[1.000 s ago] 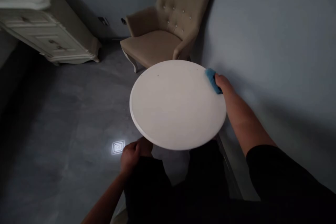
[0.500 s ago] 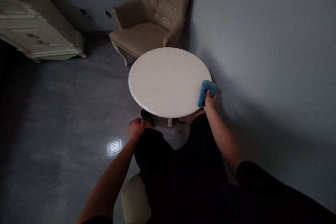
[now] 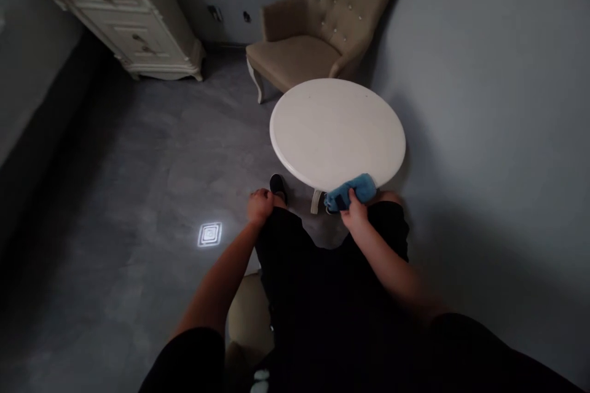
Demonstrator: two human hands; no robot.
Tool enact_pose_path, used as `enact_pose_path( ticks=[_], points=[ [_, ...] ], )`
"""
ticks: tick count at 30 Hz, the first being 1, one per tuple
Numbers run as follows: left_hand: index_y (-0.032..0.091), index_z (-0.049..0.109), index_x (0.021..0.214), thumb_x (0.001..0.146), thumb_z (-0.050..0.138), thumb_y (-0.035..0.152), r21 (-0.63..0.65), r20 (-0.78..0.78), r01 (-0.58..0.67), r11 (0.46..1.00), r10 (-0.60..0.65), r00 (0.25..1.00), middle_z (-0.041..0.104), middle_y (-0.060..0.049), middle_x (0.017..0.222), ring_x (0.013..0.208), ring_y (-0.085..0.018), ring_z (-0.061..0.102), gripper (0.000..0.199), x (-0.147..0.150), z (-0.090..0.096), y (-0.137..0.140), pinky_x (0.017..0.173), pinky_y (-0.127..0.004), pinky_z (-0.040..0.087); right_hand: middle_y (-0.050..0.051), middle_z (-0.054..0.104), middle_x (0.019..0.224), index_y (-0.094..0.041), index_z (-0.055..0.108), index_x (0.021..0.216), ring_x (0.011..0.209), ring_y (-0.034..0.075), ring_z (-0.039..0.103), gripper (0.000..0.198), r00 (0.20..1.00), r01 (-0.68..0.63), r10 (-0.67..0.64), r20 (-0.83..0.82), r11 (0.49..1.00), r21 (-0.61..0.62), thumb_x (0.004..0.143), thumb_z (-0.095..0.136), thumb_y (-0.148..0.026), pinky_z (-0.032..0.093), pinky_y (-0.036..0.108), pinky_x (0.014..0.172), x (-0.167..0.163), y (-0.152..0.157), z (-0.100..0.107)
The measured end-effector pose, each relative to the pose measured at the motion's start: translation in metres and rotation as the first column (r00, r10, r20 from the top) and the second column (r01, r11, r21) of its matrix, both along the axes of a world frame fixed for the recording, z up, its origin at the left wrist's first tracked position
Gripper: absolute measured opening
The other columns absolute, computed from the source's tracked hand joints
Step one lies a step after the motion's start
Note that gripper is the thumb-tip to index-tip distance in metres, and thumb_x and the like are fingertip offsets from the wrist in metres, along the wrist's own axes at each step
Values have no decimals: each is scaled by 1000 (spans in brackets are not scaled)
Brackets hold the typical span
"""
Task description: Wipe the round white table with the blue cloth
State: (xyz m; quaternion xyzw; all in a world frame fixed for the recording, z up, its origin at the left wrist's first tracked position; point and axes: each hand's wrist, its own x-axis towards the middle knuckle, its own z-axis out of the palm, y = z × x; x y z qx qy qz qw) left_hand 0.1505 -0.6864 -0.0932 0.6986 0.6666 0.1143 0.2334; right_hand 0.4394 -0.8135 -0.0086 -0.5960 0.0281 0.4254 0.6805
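At table (image 3: 336, 129) near edge | right hand (image 3: 354, 214) grip clutching blue cloth (image 3: 353, 189) | left hand (image 3: 259, 206) fisted

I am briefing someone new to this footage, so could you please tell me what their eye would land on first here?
The round white table stands out most, pale against the grey floor and close to the wall. At its near edge the right hand holds a blue cloth, while the left hand rests closed on the person's knee. Behind the table sits a beige tufted armchair, and a bright square of light glows on the floor to the left.
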Motion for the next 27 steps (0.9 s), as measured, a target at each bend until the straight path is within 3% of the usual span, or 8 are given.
enact_pose_path(
  ticks=[3, 5, 7, 10, 13, 16, 22, 27],
  points=[
    [16, 90, 119, 109, 51, 28, 3, 28, -24, 1000, 24, 999, 87, -21, 131, 125, -34, 78, 43, -15, -4, -4, 118, -45, 54, 6, 84, 101, -27, 72, 106, 103, 30, 84, 11, 992, -126, 126, -5, 989, -81, 100, 77, -34, 73, 50, 92, 31, -34, 20],
    [15, 90, 119, 109, 51, 29, -5, 44, -47, 999, 47, 998, 87, -22, 131, 125, -35, 78, 43, -25, -8, -7, 118, -46, 55, 12, 85, 113, -26, 74, 111, 111, 35, 84, 25, 955, -165, 193, 223, 976, -140, 98, 76, -48, 72, 56, 100, 62, -58, 33],
    [13, 90, 121, 109, 50, 31, -20, 57, -81, 996, 82, 995, 86, -23, 132, 125, -35, 78, 45, -33, -11, -9, 117, -46, 55, 17, 83, 130, -27, 73, 117, 128, 40, 80, 40, 791, -114, 211, 574, 973, -200, 91, 79, -58, 66, 62, 115, 99, -73, 41],
    [15, 89, 122, 108, 52, 32, -24, 82, -123, 992, 124, 989, 87, -21, 131, 126, -34, 77, 43, -41, -17, -12, 118, -46, 55, 27, 73, 153, -25, 73, 125, 153, 48, 65, 57, 276, -132, 387, 880, 922, -364, 79, 86, -56, 48, 70, 133, 154, -71, 39],
    [18, 89, 120, 108, 53, 33, -14, 117, -143, 990, 143, 983, 87, -19, 131, 127, -33, 76, 40, -43, -21, -13, 121, -47, 54, 29, 66, 165, -23, 74, 133, 166, 49, 53, 53, -372, -245, 592, 715, 680, -691, 86, 79, -49, 33, 78, 139, 186, -44, 21],
    [18, 89, 119, 108, 54, 35, -10, 132, -172, 985, 172, 976, 86, -19, 129, 128, -34, 76, 40, -47, -22, -15, 122, -48, 54, 24, 61, 174, -26, 73, 145, 173, 46, 43, 51, -695, -189, 531, 485, 517, -835, 94, 72, -37, 21, 83, 141, 186, -14, 0],
    [18, 88, 119, 107, 52, 38, -30, 176, -219, 975, 220, 959, 86, -20, 129, 129, -36, 75, 44, -59, -30, -20, 123, -52, 54, 26, 50, 184, -22, 65, 164, 178, 48, 32, 70, -851, -121, 397, 343, 488, -864, 96, 77, -35, 23, 81, 141, 135, 12, -11],
    [18, 88, 117, 107, 52, 42, -52, 234, -219, 974, 225, 946, 85, -21, 128, 130, -38, 75, 45, -65, -38, -15, 124, -55, 53, 26, 32, 193, -20, 50, 179, 181, 53, 16, 92, -879, -159, 351, 324, 423, -892, 96, 84, -37, 15, 88, 139, 37, 55, -4]
  ],
)
